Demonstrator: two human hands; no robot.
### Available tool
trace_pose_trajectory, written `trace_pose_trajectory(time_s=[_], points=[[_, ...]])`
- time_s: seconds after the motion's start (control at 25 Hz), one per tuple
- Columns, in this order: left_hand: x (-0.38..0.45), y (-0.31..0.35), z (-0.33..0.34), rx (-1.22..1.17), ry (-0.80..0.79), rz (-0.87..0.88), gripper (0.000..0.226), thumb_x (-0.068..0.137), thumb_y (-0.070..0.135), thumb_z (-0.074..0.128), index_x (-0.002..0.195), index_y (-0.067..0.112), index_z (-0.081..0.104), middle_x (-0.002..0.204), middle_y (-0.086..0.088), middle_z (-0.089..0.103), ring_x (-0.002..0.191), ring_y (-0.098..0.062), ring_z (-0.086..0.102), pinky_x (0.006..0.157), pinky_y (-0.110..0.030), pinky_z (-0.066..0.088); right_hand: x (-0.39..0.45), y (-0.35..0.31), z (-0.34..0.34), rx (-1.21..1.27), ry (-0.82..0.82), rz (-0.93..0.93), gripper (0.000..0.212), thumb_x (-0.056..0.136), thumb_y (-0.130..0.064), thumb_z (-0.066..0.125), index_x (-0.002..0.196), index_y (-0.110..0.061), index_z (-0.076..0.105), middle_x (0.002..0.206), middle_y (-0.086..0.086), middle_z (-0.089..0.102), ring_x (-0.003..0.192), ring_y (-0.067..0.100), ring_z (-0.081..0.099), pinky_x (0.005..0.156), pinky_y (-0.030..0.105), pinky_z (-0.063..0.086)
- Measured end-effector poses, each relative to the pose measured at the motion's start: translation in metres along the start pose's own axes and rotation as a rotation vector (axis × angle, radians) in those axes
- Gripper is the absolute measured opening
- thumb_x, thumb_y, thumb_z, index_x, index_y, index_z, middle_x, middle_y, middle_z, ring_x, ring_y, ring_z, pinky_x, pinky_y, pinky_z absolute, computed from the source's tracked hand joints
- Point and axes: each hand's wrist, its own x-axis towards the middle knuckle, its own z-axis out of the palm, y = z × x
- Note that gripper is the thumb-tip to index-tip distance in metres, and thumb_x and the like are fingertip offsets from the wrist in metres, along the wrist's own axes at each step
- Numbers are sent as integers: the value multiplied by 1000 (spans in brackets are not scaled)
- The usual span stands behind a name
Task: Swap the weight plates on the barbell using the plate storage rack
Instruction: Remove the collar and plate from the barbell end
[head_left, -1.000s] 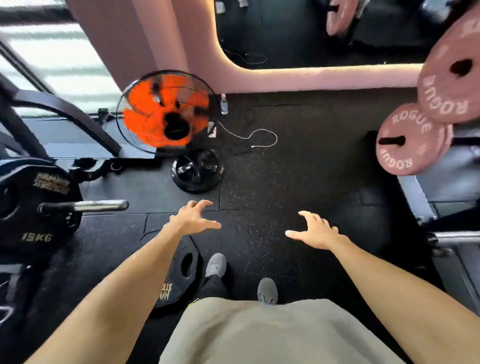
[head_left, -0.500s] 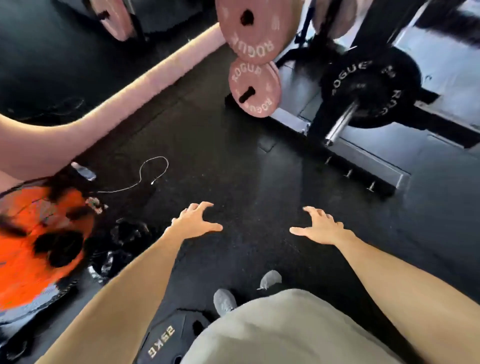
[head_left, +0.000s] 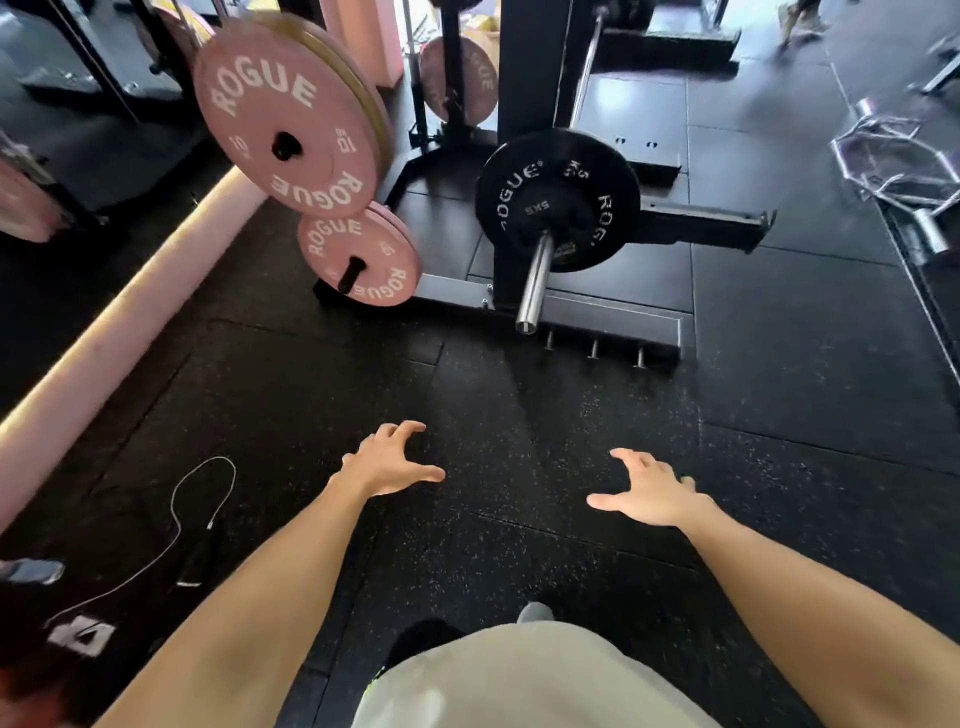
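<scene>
Left hand (head_left: 387, 464) and right hand (head_left: 652, 493) hang empty, fingers spread. The black 5 kg plate (head_left: 557, 200) sits on the barbell sleeve (head_left: 534, 283); pink plates (head_left: 287, 122), apparently racked, wait nearby. Swap appears incomplete.

Two bare hands are seen: the left hand (head_left: 387, 465) and the right hand (head_left: 652, 493), both with fingers spread and nothing held

Three round pink plates lettered ROGUE are counted: a large pink plate (head_left: 285, 122) on an upper peg, a small pink plate (head_left: 361, 254) on a lower peg, and a far pink plate (head_left: 460, 78) partly hidden behind a black upright. A yellowish rim is noted behind the large one; the number of plates stacked there cannot be told

One round black iron plate marked 5 KG (head_left: 558, 200) is counted on one steel barbell sleeve (head_left: 534, 283)

One thin white cable (head_left: 179, 519) is recorded on the floor

One grey shoe toe (head_left: 535, 612) is visible
</scene>
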Motion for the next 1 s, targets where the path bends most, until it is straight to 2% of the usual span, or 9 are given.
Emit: trace_pose_trajectory(time_s=[0.16, 0.32, 0.48, 0.6, 0.76, 0.88, 1.0], points=[[39, 23, -52, -11, 43, 46, 86, 74, 69, 68, 146, 46, 27, 158, 2, 25, 140, -30, 37, 111, -58, 29, 25, -25, -44, 74, 38, -5, 91, 80, -69, 59, 153, -36, 15, 161, 0, 16, 145, 31, 21, 113, 57, 18], [97, 43, -123, -1, 115, 146, 85, 72, 70, 68, 144, 46, 30, 155, 3, 28, 137, -30, 39, 110, -55, 33, 58, -64, -99, 142, 157, -20, 92, 81, -70, 58, 153, -35, 14, 162, 0, 14, 145, 32, 21, 114, 56, 21], [152, 69, -188, -34, 143, 261, 95, 60, 78, 65, 143, 46, 30, 155, 2, 27, 141, -30, 35, 113, -57, 30, 85, -94, -164, 165, 263, -26, 92, 81, -71, 57, 153, -36, 12, 162, -1, 12, 147, 30, 18, 115, 55, 19], [192, 102, -230, -16, 175, 321, 92, 65, 74, 68, 144, 43, 31, 154, -3, 29, 140, -32, 35, 114, -54, 30, 114, -105, -217, 164, 331, -37, 93, 80, -74, 56, 153, -36, 12, 163, -1, 11, 148, 29, 17, 116, 56, 20], [253, 144, -266, -19, 228, 329, 99, 54, 78, 66, 141, 44, 33, 148, -4, 34, 133, -32, 43, 110, -54, 36, 170, -106, -284, 169, 386, -60, 91, 81, -72, 56, 153, -36, 13, 161, 1, 14, 147, 29, 19, 116, 54, 20], [310, 176, -289, -25, 269, 315, 95, 58, 77, 67, 141, 45, 33, 148, -4, 36, 132, -34, 44, 109, -53, 38, 229, -100, -329, 180, 412, -77, 89, 81, -71, 57, 152, -37, 15, 159, 1, 17, 146, 28, 22, 116, 52, 21], [371, 213, -306, -20, 311, 296, 95, 54, 84, 56, 139, 48, 33, 149, -3, 37, 134, -35, 42, 110, -56, 34, 298, -93, -367, 204, 411, -96, 84, 81, -69, 57, 149, -40, 18, 157, 0, 22, 144, 28, 26, 116, 51, 23]])
